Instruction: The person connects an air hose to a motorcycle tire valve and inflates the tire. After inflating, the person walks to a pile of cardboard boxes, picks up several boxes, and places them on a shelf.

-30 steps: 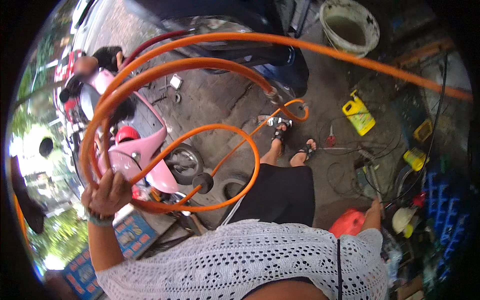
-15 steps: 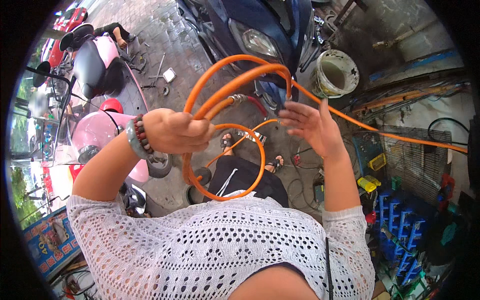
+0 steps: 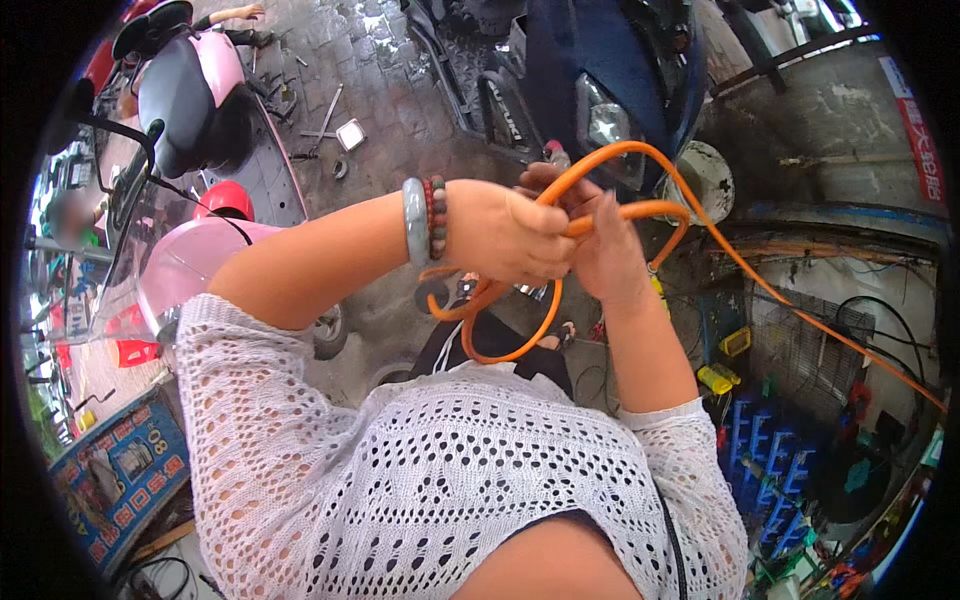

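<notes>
My left hand [image 3: 510,232], with a pale bangle and a beaded bracelet at its wrist, is closed around loops of an orange hose [image 3: 690,180]. My right hand [image 3: 608,255] meets it from the right. Its thumb stands up and its fingers stretch out behind the hose, touching or nearly touching the loops. Below both hands hangs a smaller loop of the hose, in front of my dark trousers. From the top of the coil one length runs off to the far right. Just above the right fingertips shows a small reddish, silvery piece, too small to name.
A dark blue scooter [image 3: 615,70] stands ahead, a whitish bucket [image 3: 712,165] beside it. At left is a pink scooter [image 3: 215,70] with a person's arm [image 3: 235,14] beyond. Tools [image 3: 325,125] lie on the paving. Blue racks [image 3: 765,450] and a wire grid [image 3: 800,350] are at right.
Both hands have come together, the left moving right with the hose loops and the right moving in among them. The coil has narrowed, and the view has shifted.
</notes>
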Demonstrator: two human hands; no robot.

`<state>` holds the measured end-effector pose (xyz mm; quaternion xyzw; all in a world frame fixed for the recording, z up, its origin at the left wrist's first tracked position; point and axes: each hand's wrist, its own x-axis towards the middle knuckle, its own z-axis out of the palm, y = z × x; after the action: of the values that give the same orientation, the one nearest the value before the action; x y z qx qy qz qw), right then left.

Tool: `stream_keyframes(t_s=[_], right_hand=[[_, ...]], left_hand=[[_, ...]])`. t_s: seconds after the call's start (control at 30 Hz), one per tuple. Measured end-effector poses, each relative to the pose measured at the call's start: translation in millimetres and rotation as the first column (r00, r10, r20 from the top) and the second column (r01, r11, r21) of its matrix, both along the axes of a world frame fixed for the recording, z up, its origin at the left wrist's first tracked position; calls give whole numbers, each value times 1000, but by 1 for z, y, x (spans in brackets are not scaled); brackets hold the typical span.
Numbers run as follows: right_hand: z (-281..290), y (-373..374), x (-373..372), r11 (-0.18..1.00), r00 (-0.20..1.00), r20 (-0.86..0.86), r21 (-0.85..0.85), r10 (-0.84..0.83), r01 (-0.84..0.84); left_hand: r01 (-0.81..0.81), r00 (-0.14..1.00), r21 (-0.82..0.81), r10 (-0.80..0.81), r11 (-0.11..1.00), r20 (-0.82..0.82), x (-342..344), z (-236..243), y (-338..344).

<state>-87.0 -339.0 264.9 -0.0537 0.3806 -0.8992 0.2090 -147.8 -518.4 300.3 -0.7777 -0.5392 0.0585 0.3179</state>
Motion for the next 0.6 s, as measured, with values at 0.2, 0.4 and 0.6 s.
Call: stream_keyframes(t_s=[0.2, 0.4, 0.6], right_hand=[[23, -22, -30, 939, 935, 292, -213, -201, 268], [38, -40, -60, 860, 852, 353, -195, -387, 471], [36, -54, -83, 822, 786, 367, -90, -498, 562]], left_hand=[[-713, 580, 316, 274, 626, 767, -35, -1, -54], [-652, -367, -305, 63, 694, 928, 38, -49, -108], [-846, -224, -282, 179, 453, 958, 45, -51, -100]])
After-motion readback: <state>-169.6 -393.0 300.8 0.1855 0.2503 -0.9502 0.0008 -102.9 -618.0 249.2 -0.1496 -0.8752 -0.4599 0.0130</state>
